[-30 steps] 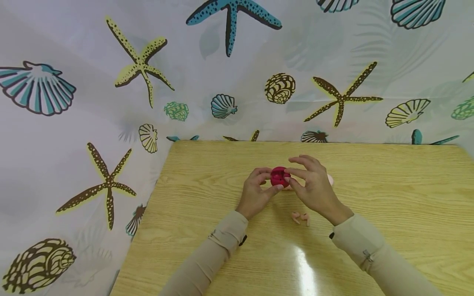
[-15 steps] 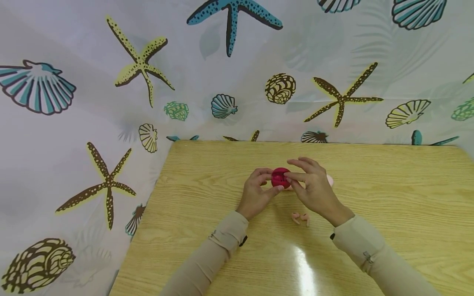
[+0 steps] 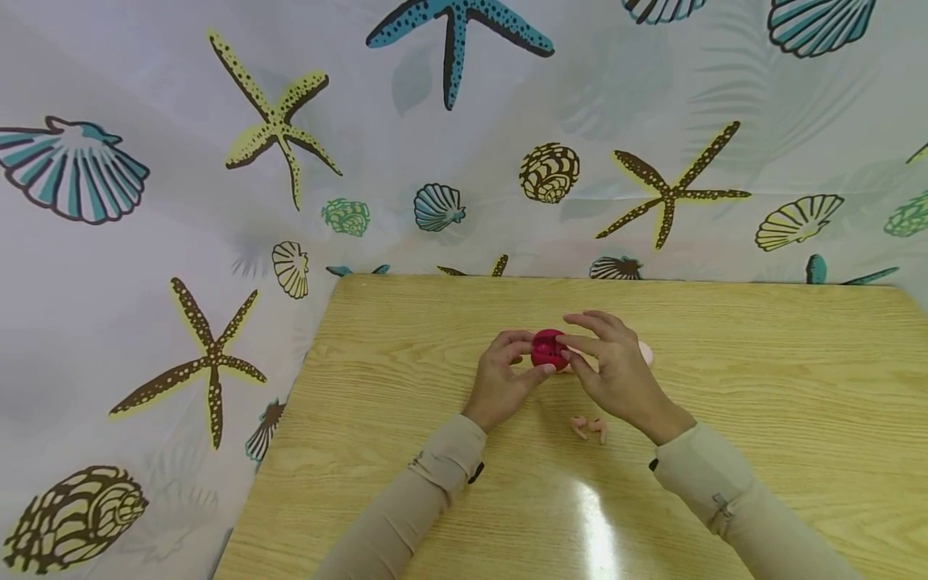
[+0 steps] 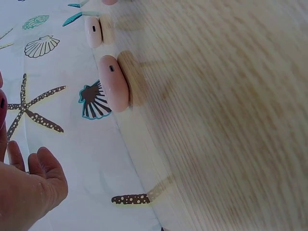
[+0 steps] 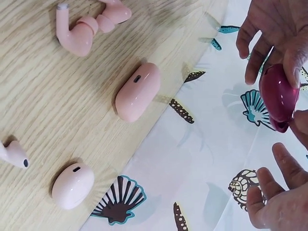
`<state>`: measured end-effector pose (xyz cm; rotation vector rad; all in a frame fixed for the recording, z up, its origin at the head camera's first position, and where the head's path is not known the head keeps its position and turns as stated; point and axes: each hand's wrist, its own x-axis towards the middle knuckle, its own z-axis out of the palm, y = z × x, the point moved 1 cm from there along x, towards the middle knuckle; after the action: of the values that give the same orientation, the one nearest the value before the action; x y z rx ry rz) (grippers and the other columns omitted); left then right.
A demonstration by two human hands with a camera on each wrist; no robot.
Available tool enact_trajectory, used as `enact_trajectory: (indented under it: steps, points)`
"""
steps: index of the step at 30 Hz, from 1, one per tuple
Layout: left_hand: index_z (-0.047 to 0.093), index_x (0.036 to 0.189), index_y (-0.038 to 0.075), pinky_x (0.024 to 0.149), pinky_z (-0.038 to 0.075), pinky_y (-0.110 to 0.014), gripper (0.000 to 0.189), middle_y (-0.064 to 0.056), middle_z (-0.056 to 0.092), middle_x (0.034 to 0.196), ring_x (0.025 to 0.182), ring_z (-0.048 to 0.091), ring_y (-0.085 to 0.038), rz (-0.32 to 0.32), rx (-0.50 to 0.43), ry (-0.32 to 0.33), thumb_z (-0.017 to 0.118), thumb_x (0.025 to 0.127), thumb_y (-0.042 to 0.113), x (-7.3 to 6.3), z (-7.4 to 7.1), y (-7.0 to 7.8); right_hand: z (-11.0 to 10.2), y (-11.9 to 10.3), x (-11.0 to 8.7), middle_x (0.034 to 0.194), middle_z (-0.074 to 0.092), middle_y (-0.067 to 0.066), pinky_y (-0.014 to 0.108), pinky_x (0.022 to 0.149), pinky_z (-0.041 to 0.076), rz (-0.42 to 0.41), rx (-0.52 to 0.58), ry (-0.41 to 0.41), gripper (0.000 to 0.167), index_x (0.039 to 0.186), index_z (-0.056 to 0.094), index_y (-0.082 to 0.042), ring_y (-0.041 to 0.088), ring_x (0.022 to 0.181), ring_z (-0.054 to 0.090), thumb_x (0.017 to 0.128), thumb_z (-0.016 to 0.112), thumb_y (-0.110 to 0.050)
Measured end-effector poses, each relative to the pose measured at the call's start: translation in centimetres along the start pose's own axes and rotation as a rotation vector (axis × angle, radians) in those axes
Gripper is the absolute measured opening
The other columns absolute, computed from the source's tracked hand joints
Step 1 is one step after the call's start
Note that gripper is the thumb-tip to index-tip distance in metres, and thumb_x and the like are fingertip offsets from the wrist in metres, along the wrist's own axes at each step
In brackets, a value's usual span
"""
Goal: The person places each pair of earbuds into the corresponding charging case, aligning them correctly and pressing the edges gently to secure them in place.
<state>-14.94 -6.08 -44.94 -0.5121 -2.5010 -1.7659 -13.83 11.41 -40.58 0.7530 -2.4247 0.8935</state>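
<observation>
My left hand [image 3: 500,377] grips a magenta round earbud case [image 3: 545,351], held with its lid raised above the table. My right hand [image 3: 616,372] has thumb and index finger at the right side of the opening, with the other fingers spread. In the right wrist view a small magenta earbud [image 5: 280,126] shows at the lower end of the case, between it and the right fingertips; my left hand [image 5: 284,33] is around the upper end. The left wrist view shows my left hand [image 4: 33,190] at lower left, the case cut off at the edge.
On the wood table [image 3: 406,322] lie a longer pink earbud case [image 5: 138,91] and a paler rounded case [image 5: 73,186]. Two pink earbuds [image 3: 588,427] lie nearer the body. A pale earbud [image 5: 15,155] lies by the paler case. A shell-patterned cloth [image 3: 471,145] hangs behind.
The right fingertips have moved slightly with the magenta earbud at the case opening. The case has shifted a little toward the body; the left hand keeps its grip.
</observation>
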Motion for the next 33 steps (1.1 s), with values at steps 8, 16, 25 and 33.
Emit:
enact_trajectory:
  steps: [8,16,25,33]
  points:
    - [0.071,0.097,0.001,0.095,0.048,-0.043,0.022,-0.008,0.060,0.121,0.117,0.054,-0.023,-0.027,-0.017,0.009,0.074,0.083,0.018,0.1,-0.1,0.2,0.0,0.7,-0.4,0.141,0.045,0.024,0.069,0.098,0.030,0.035,-0.056,-0.165,0.064,0.133,0.051,0.005,0.047,0.129,0.039,0.078,0.076,-0.016]
    - [0.071,0.098,0.002,0.097,0.046,-0.042,0.024,-0.006,0.058,0.123,0.120,0.051,-0.021,-0.050,-0.054,-0.018,0.074,0.084,0.021,0.1,0.1,0.1,0.7,0.4,-0.1,0.146,0.038,0.025,0.069,0.100,0.029,0.095,-0.128,-0.266,0.082,0.138,0.044,0.003,0.049,0.133,0.033,0.074,0.082,-0.030]
    - [0.072,0.097,0.002,0.097,0.046,-0.043,0.023,-0.006,0.059,0.122,0.119,0.052,-0.021,-0.042,-0.044,-0.009,0.073,0.085,0.022,0.2,0.3,0.0,1.0,0.8,0.0,0.142,0.045,0.024,0.068,0.097,0.034,0.089,-0.164,-0.230,0.076,0.133,0.052,0.002,0.049,0.129,0.039,0.071,0.084,-0.028]
    - [0.072,0.097,0.001,0.097,0.045,-0.043,0.023,-0.007,0.059,0.122,0.119,0.052,-0.022,-0.046,-0.061,-0.012,0.073,0.085,0.020,0.1,0.3,0.0,1.0,0.9,0.0,0.140,0.048,0.024,0.068,0.096,0.034,0.070,-0.133,-0.214,0.067,0.127,0.058,0.002,0.046,0.129,0.041,0.072,0.084,-0.026]
